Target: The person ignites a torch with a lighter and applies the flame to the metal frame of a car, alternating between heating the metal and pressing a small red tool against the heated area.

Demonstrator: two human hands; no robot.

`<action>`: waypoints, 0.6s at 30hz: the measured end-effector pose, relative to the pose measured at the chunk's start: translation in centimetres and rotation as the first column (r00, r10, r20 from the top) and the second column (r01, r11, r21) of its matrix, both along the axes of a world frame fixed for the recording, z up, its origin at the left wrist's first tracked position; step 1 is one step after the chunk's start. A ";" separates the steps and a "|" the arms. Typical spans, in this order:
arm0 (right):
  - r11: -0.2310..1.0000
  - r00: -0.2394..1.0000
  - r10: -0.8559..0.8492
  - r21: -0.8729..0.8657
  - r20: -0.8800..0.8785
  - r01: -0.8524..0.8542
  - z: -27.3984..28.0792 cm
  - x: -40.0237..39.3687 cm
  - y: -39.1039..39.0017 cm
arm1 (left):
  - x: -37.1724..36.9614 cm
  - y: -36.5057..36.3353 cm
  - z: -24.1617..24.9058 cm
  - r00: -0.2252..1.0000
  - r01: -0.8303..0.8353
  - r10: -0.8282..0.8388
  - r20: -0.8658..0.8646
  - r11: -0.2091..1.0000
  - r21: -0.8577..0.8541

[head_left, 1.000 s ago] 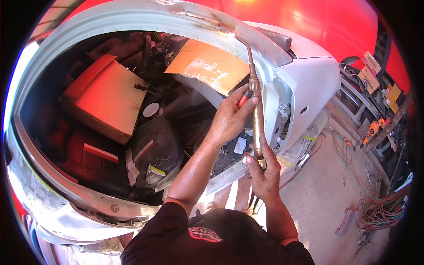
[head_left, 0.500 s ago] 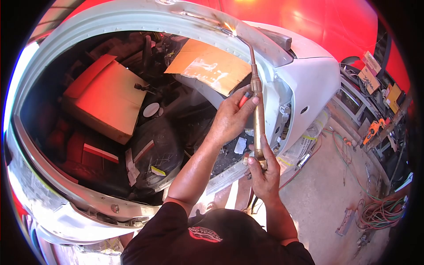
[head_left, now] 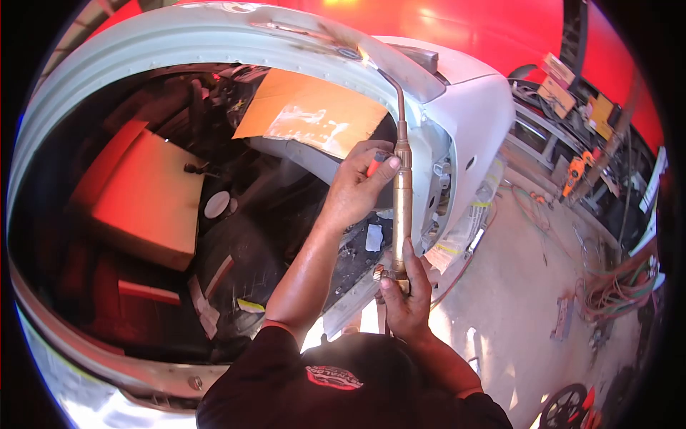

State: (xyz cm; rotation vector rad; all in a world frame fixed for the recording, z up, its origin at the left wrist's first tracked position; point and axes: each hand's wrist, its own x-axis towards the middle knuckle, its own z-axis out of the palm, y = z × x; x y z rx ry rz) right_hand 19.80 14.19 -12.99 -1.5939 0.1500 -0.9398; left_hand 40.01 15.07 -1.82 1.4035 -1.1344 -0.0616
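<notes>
A brass gas torch stands nearly upright in view, its thin bent neck reaching toward the car's pillar. Its small flame plays on a scorched patch of bare metal on the pale car body frame. My left hand is closed on a red lighter, with the thumb resting against the torch's upper handle. Lower down, my right hand grips the torch's base by its brass valve knob. The fingers behind the torch are partly hidden.
Inside the open door frame lie a cardboard box and a cardboard sheet. Coiled hoses lie on the concrete floor at right. An orange tool sits among parts there. A red surface stands behind the car.
The view has shifted, so the car interior and torch appear further left. Both hands keep their hold. The flame at the tip looks smaller and less bright.
</notes>
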 end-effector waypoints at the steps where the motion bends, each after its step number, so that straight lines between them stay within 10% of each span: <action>1: 1.000 1.000 -0.021 -0.012 0.016 0.021 0.1 0.6 0.8 | 0.8 0.0 0.0 1.000 0.029 -0.029 0.012 0.999 -0.015; 7: 0.989 0.992 -0.129 0.076 -0.009 0.129 0.4 4.0 5.0 | 3.2 1.2 0.3 0.919 0.266 -0.221 -0.326 0.959 0.099; 14: 0.956 0.972 -0.234 0.183 0.000 0.230 1.0 5.8 8.6 | 3.6 2.1 0.9 0.984 0.158 -0.160 0.084 0.987 0.025; 18: 0.959 0.980 -0.188 0.205 -0.063 0.197 0.3 5.1 8.2 | 4.3 1.7 -0.3 0.985 0.173 -0.173 -0.019 0.985 -0.015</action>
